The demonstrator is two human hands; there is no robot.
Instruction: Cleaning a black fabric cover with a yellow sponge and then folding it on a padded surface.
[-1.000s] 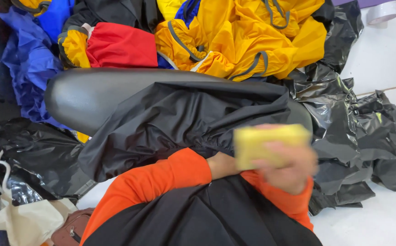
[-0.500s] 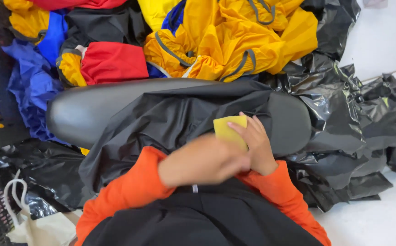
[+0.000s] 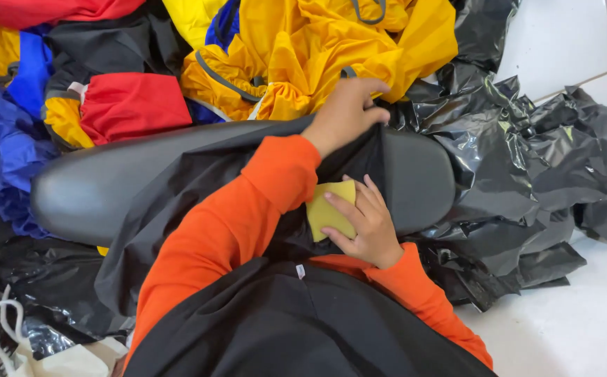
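A black garment point(image 3: 178, 230) lies draped over a black padded seat point(image 3: 87, 188). My left hand point(image 3: 345, 112), at the end of an orange sleeve, reaches across to the seat's far edge and pinches a fold of the garment. My right hand point(image 3: 366, 223) is nearer my body. It holds a flat yellow sponge point(image 3: 328, 209) pressed against the garment, fingers spread over it. Part of the sponge is hidden under my left forearm.
A heap of yellow jackets point(image 3: 317, 49), a red garment point(image 3: 132, 105) and blue cloth point(image 3: 10, 132) lies beyond the seat. Crumpled black plastic bags point(image 3: 520, 160) spread to the right over white floor tiles point(image 3: 576, 328). A cream tote bag point(image 3: 59, 359) sits at lower left.
My right hand brought the sponge down from in front of me onto the garment. My left hand left the sponge and reached forward to grip the fabric at the seat's far edge.
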